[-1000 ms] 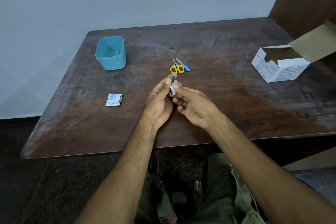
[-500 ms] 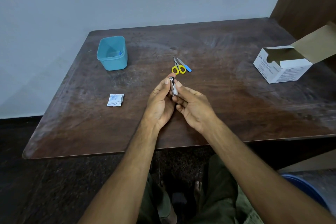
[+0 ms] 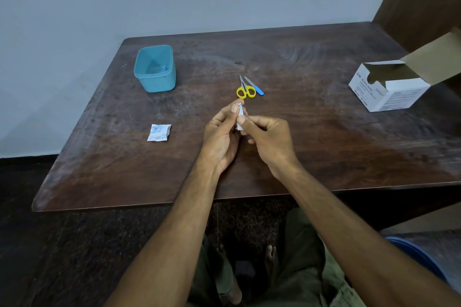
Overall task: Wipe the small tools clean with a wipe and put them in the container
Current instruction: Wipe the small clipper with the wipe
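Frame centre: left hand [image 3: 222, 137] and right hand [image 3: 270, 139] meeting above desk [image 3: 311, 137], both on one small metal tool, looks like a nail clipper [image 3: 240, 112]. Left-hand fingers curled, thumb and fingertips pinching upper end of clipper. Right-hand fingers curled, thumb pressing white wipe [image 3: 240, 127] against lower part of clipper; exact wrap of wipe hard to tell.

Just above hands, flat on desk: yellow-handled scissors [image 3: 245, 89], blades toward top of frame; blue-handled nail file [image 3: 254, 86] immediately right of scissors, close alongside.

Upper left of desk: teal container [image 3: 155, 68], open top, something blue inside at right wall, too small to identify.

Left of hands, well apart: white torn wipe sachet [image 3: 159, 132], flat on desk.

Right edge of frame: white cardboard box [image 3: 388, 87], flap open.
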Action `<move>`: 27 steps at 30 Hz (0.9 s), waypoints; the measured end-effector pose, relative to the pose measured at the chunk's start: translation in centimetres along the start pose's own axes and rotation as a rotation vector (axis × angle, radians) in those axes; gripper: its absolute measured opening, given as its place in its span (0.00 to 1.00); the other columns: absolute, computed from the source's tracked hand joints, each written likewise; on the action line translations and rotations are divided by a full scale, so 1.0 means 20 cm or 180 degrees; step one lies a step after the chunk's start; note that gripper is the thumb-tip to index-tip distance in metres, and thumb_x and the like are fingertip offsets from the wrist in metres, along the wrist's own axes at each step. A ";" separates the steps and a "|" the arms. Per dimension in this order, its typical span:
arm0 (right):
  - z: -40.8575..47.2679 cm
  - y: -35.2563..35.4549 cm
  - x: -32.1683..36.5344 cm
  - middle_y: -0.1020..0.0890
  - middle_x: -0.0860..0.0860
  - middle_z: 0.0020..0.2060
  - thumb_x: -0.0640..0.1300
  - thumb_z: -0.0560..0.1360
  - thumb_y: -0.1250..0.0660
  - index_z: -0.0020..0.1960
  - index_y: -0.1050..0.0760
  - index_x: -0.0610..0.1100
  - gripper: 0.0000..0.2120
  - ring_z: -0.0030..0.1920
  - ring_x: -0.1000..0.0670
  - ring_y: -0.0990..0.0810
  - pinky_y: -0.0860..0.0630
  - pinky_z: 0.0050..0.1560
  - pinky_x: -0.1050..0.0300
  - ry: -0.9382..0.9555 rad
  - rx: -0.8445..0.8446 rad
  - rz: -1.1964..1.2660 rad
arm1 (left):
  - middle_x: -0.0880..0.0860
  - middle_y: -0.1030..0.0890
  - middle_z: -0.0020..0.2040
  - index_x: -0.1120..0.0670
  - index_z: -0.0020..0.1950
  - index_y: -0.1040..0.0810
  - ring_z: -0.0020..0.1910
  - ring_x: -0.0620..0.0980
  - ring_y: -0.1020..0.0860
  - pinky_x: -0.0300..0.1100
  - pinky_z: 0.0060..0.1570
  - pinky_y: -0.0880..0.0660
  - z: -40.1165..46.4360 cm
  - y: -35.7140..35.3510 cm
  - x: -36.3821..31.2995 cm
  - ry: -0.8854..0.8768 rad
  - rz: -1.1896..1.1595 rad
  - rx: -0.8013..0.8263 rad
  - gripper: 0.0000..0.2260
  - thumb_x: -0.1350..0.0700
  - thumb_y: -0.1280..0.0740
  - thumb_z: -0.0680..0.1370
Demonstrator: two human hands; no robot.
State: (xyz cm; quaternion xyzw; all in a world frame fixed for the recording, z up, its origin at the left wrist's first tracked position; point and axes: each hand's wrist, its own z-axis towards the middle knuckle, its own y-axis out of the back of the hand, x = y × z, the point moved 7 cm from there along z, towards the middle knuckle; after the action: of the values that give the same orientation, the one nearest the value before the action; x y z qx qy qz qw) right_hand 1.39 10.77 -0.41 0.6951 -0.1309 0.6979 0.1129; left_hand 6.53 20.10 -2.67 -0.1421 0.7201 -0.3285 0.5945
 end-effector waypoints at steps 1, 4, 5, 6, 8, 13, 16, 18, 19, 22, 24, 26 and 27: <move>0.01 0.01 0.01 0.15 0.49 0.37 0.46 0.74 0.28 0.44 0.15 0.47 0.04 0.36 0.58 0.21 0.26 0.35 0.65 -0.0010 -0.0048 -0.0007 | 0.50 0.19 0.40 0.55 0.48 0.17 0.42 0.45 0.23 0.36 0.40 0.24 0.00 0.00 0.00 -0.0027 0.0036 -0.0039 0.09 0.60 0.38 0.80; 0.02 0.01 0.02 0.15 0.46 0.37 0.48 0.73 0.28 0.41 0.16 0.50 0.04 0.35 0.58 0.22 0.27 0.34 0.65 -0.0043 -0.0148 0.0004 | 0.50 0.19 0.41 0.56 0.49 0.18 0.43 0.45 0.24 0.36 0.39 0.25 0.01 0.01 0.00 -0.0064 0.0043 -0.0096 0.07 0.59 0.36 0.78; 0.02 0.01 0.02 0.15 0.46 0.36 0.48 0.73 0.28 0.41 0.16 0.50 0.04 0.35 0.58 0.22 0.28 0.34 0.66 -0.0047 -0.0164 -0.0001 | 0.50 0.19 0.41 0.56 0.49 0.18 0.43 0.45 0.24 0.37 0.37 0.25 0.01 0.01 0.00 -0.0062 0.0016 -0.0092 0.07 0.59 0.36 0.78; 0.01 0.01 0.00 0.15 0.47 0.34 0.48 0.73 0.27 0.40 0.16 0.50 0.04 0.34 0.58 0.22 0.28 0.35 0.66 -0.0051 -0.0166 -0.0039 | 0.51 0.19 0.40 0.56 0.49 0.18 0.42 0.45 0.23 0.37 0.35 0.26 0.01 0.01 0.00 -0.0056 -0.0002 -0.0087 0.07 0.60 0.36 0.78; -0.01 0.01 -0.02 0.16 0.45 0.34 0.48 0.72 0.27 0.40 0.16 0.48 0.05 0.33 0.58 0.23 0.28 0.35 0.65 -0.0064 -0.0094 -0.0209 | 0.52 0.21 0.40 0.56 0.50 0.18 0.39 0.46 0.23 0.38 0.30 0.27 0.01 0.01 0.01 -0.0033 0.0020 -0.0056 0.08 0.60 0.37 0.79; 0.02 0.03 0.01 0.16 0.41 0.36 0.50 0.72 0.27 0.39 0.16 0.47 0.08 0.34 0.54 0.24 0.29 0.34 0.62 -0.0134 -0.0166 -0.0107 | 0.52 0.19 0.41 0.56 0.49 0.17 0.40 0.46 0.22 0.39 0.36 0.25 0.02 0.02 0.01 -0.0053 0.0047 -0.0023 0.08 0.60 0.36 0.78; 0.04 0.03 0.02 0.18 0.44 0.35 0.51 0.72 0.27 0.37 0.17 0.47 0.09 0.35 0.53 0.25 0.31 0.32 0.62 -0.0225 -0.0187 0.0112 | 0.52 0.18 0.42 0.55 0.48 0.17 0.39 0.47 0.22 0.39 0.40 0.25 0.03 0.03 0.01 -0.0076 0.0061 -0.0044 0.07 0.59 0.34 0.76; 0.02 0.02 0.00 0.17 0.42 0.36 0.51 0.73 0.28 0.38 0.16 0.47 0.09 0.34 0.54 0.25 0.31 0.32 0.63 -0.0271 -0.0103 0.0080 | 0.52 0.18 0.40 0.56 0.49 0.17 0.38 0.47 0.23 0.38 0.35 0.26 0.03 0.03 0.02 -0.0031 0.0018 -0.0042 0.07 0.58 0.33 0.74; 0.01 0.01 -0.02 0.16 0.41 0.37 0.51 0.73 0.28 0.38 0.16 0.46 0.10 0.34 0.54 0.24 0.31 0.31 0.63 -0.0307 -0.0026 0.0019 | 0.53 0.19 0.40 0.57 0.49 0.18 0.38 0.47 0.23 0.38 0.32 0.27 0.03 0.03 0.02 -0.0001 -0.0003 -0.0026 0.08 0.58 0.33 0.73; -0.01 0.02 -0.04 0.15 0.46 0.38 0.49 0.73 0.28 0.41 0.16 0.43 0.09 0.35 0.56 0.22 0.30 0.32 0.63 -0.0383 0.0183 -0.0084 | 0.53 0.19 0.40 0.58 0.50 0.18 0.40 0.48 0.23 0.40 0.30 0.28 0.03 0.02 0.02 0.0030 0.0054 0.0017 0.10 0.57 0.32 0.72; 0.01 0.04 -0.03 0.15 0.46 0.37 0.50 0.73 0.27 0.41 0.16 0.44 0.09 0.35 0.57 0.23 0.29 0.32 0.63 -0.0394 0.0116 -0.0029 | 0.52 0.18 0.40 0.58 0.50 0.19 0.40 0.47 0.23 0.40 0.35 0.26 0.02 0.01 0.02 -0.0012 0.0091 0.0013 0.10 0.57 0.32 0.71; 0.05 0.06 0.00 0.17 0.47 0.34 0.50 0.73 0.27 0.39 0.16 0.45 0.09 0.33 0.58 0.24 0.30 0.32 0.64 -0.0375 -0.0013 0.0061 | 0.52 0.18 0.40 0.58 0.50 0.19 0.39 0.47 0.23 0.39 0.39 0.24 0.02 0.01 0.01 -0.0057 0.0107 -0.0005 0.10 0.57 0.32 0.71; 0.06 0.06 0.01 0.18 0.48 0.34 0.50 0.73 0.27 0.38 0.17 0.45 0.10 0.32 0.58 0.24 0.30 0.31 0.64 -0.0373 -0.0033 0.0098 | 0.52 0.18 0.40 0.58 0.50 0.19 0.39 0.47 0.23 0.38 0.40 0.24 0.02 0.01 0.01 -0.0065 0.0101 -0.0019 0.10 0.57 0.32 0.71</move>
State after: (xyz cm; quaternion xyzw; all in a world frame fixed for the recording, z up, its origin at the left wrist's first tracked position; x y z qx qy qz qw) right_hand 2.11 9.31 -0.23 0.7320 -0.1516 0.6570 0.0979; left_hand 6.89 20.03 -3.00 -0.1358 0.7170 -0.3154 0.6066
